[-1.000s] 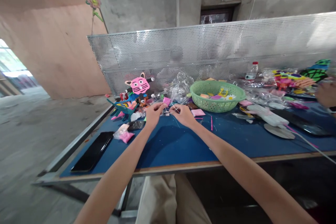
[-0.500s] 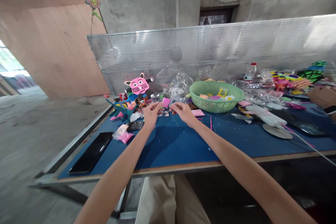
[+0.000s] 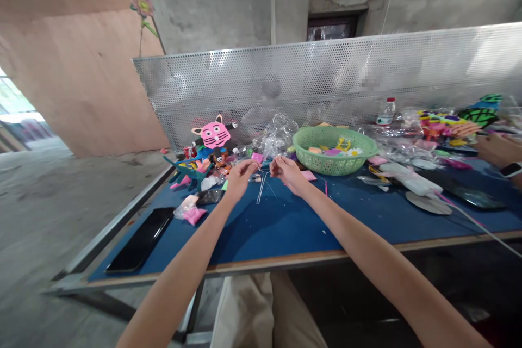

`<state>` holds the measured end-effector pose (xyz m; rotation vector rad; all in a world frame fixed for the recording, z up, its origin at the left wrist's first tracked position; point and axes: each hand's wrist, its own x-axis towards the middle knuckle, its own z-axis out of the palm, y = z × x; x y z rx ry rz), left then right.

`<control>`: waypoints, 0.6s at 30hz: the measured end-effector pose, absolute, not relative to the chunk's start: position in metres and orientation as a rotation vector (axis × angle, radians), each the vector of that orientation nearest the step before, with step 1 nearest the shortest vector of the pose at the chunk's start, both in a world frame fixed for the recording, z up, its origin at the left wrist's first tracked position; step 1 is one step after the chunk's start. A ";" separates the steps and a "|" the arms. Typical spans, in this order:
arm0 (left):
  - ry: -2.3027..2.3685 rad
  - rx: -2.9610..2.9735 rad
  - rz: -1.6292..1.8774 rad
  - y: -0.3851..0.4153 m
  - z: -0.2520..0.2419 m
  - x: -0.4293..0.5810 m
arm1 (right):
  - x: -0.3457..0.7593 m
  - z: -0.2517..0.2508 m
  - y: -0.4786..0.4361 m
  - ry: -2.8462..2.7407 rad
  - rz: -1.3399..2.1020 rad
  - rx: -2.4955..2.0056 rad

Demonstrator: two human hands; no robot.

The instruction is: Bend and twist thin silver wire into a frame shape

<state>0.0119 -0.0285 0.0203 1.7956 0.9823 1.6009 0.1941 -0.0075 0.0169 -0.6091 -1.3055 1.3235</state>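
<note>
My left hand [image 3: 241, 178] and my right hand [image 3: 289, 172] are raised over the far middle of the blue table, a small gap apart. Both have thumb and fingers pinched together. Between them hangs a thin white strand [image 3: 261, 189] that drops in a narrow loop; its upper end runs up toward the fingers. How much of it each hand grips is too fine to see. A small pink block [image 3: 256, 157] shows just behind my left fingertips, and I cannot tell whether they touch it. Clear crinkled plastic wrap [image 3: 277, 133] lies behind the hands.
A green basket [image 3: 312, 162] with coloured pieces stands right of my hands. Left are a pink cat-faced figure [image 3: 216, 134], pink clay in a bag [image 3: 193, 215] and a black phone [image 3: 141, 239]. Another person's hand [image 3: 495, 149] is at far right, beyond a white corded tool [image 3: 411, 178].
My hands have shifted slightly and the gap between them is wider. The white strand's loop now shows below them. The pink block appears lower and partly behind my left fingers.
</note>
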 end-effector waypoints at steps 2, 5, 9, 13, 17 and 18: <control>1.006 1.869 1.584 -0.031 0.022 0.011 | 0.194 0.017 -0.008 -1.299 1.337 -0.603; 1.069 1.973 1.577 -0.032 0.024 0.010 | 0.195 0.018 -0.008 -1.275 1.339 -0.602; 1.124 2.129 1.546 -0.032 0.024 0.011 | 0.196 0.016 -0.006 -1.229 1.335 -0.603; 1.150 2.315 1.492 -0.030 0.024 0.010 | 0.196 0.014 -0.003 -1.252 1.325 -0.614; 1.120 2.421 1.424 -0.029 0.025 0.008 | 0.198 0.017 -0.004 -1.247 1.313 -0.603; 1.104 2.438 1.414 -0.029 0.025 0.008 | 0.199 0.018 -0.004 -1.237 1.315 -0.599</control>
